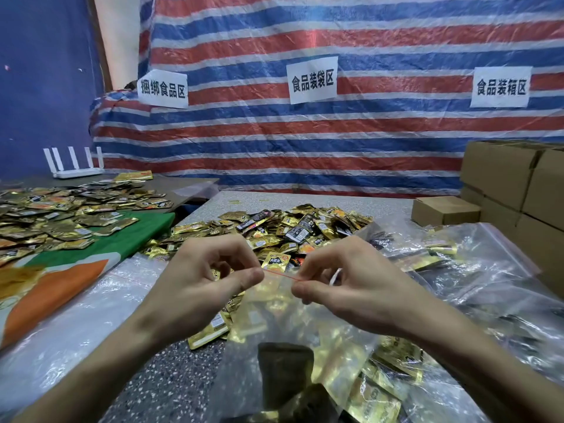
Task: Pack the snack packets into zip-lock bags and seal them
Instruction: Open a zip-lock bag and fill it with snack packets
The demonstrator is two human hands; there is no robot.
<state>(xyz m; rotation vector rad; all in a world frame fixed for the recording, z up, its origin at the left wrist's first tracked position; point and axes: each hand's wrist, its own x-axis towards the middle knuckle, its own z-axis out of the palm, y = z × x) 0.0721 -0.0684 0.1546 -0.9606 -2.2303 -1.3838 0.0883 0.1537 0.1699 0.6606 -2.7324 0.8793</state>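
Both my hands pinch the red zip strip [280, 274], left hand [198, 285] at 9 o'clock, right hand [351, 288] at 3; zip-lock bag [290, 346] sags toward 6, floppy and slick, so the stiffer strip's the handle imo.

The zip-lock bag [274, 312] is thin clear plastic, glossy and wrinkled. The snack packets [290, 230] are shiny gold foil, a few of them glossy black. The surface [171, 380] looks like smooth, speckled grey stone. The tarp [335, 132] is woven plastic with a crinkled sheen. The cardboard boxes [500, 172] are matt brown, and the signs [312, 79] are matt white paper.
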